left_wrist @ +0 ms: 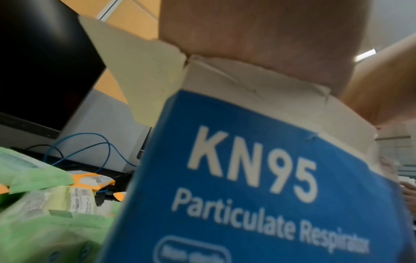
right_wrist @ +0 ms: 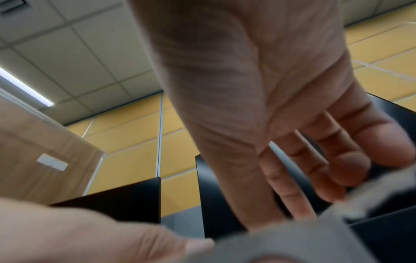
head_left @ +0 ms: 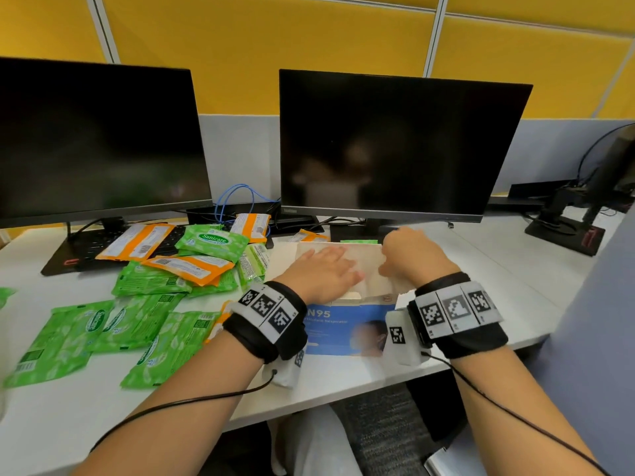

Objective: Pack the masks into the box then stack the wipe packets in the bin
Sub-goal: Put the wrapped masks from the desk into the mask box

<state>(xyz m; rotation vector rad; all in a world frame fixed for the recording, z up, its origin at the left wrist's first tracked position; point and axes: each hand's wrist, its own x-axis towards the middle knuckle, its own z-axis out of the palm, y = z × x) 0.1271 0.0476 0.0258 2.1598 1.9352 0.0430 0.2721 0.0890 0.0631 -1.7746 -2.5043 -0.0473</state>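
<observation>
The blue KN95 mask box (head_left: 343, 324) stands near the table's front edge with its top open. Its cream flap (left_wrist: 146, 71) sticks up on the left side. My left hand (head_left: 323, 269) lies flat with straight fingers on the pale contents at the box top. Beside it, my right hand (head_left: 409, 255) is curled, and its thumb and fingers (right_wrist: 299, 201) pinch a whitish mask (right_wrist: 292, 240) at the right edge of the opening. Several green wipe packets (head_left: 147, 280) and orange ones (head_left: 192, 266) lie scattered on the table left of the box. No bin is in view.
Two dark monitors (head_left: 395, 146) stand at the back, close behind the box. A black keyboard (head_left: 89, 249) lies under some packets at the left, and a blue cable (head_left: 237, 197) loops between the screens. The white table (head_left: 481, 269) shows bare at the right.
</observation>
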